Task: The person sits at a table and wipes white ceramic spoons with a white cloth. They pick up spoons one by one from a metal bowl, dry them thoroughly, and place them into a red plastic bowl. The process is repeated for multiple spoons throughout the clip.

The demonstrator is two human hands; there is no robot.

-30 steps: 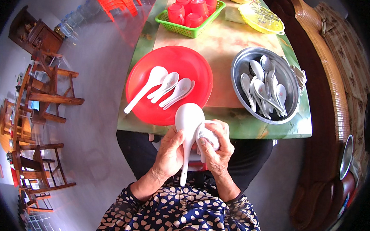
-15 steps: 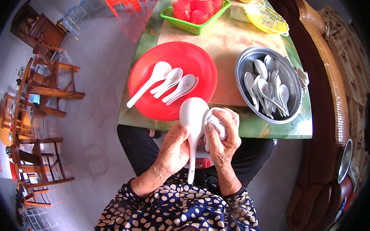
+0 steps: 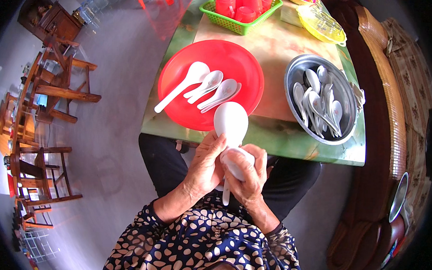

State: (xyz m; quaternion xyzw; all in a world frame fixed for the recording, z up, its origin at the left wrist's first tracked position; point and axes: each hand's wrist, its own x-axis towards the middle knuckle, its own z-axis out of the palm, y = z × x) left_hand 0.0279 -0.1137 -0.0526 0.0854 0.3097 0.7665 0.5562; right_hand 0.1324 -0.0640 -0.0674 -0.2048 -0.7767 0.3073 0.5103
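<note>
Bowl end up, a large white rice spoon [image 3: 231, 122] stands in the grip of my left hand [image 3: 201, 167], over my lap by the table edge. My right hand [image 3: 253, 179] is closed round a bunched white cloth [image 3: 239, 163] and presses it to the spoon's handle, whose lower tip shows beneath. Just beyond, a round red plastic tray [image 3: 185, 56] holds another big white spoon [image 3: 195, 72] and several smaller white spoons [image 3: 224, 91]. To the right, a grey metal basin [image 3: 293, 73] is filled with several more white and metal spoons [image 3: 318, 103].
At the table's far end stands a green basket [image 3: 225, 22] of red mugs [image 3: 245, 13], beside a yellow basket [image 3: 322, 25]. A dark wooden bench [image 3: 368, 180] runs along the right. Wooden chairs [image 3: 66, 93] stand at the left.
My right hand with the cloth has moved left and down, from beside the spoon's bowl onto its handle. The spoon has shifted slightly up. The whole view has turned a little.
</note>
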